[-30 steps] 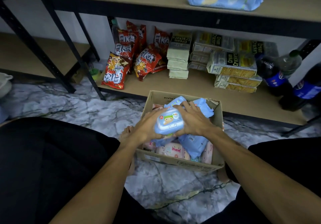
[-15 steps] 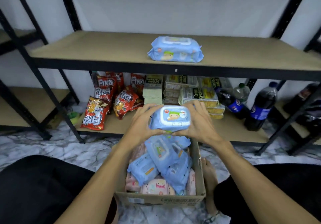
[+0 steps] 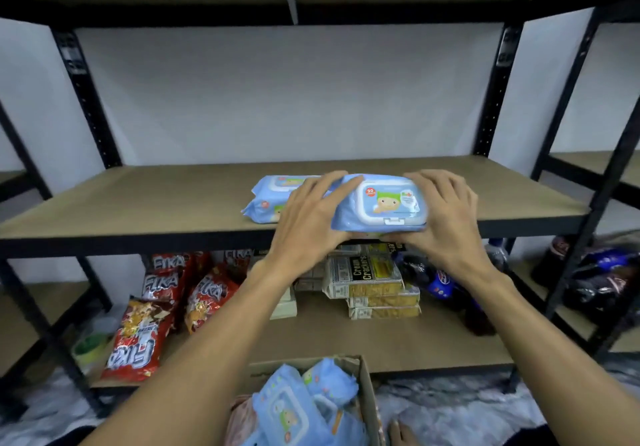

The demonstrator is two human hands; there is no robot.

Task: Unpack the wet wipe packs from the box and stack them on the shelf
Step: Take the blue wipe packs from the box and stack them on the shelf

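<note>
Your left hand point(image 3: 308, 219) and right hand point(image 3: 448, 217) grip the blue wipe pack point(image 3: 381, 203) by its ends at the near edge of the shelf point(image 3: 156, 203), just right of another pack point(image 3: 270, 196).

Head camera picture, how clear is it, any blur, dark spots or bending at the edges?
Head view: the held wet wipe pack is fairly sharp, its lid print readable. Head view: the bottles at the right edge are smeared by motion blur. Head view: the shelf uprights lean and bow from the wide lens; the lower shelf sits in dimmer shadow.
</note>
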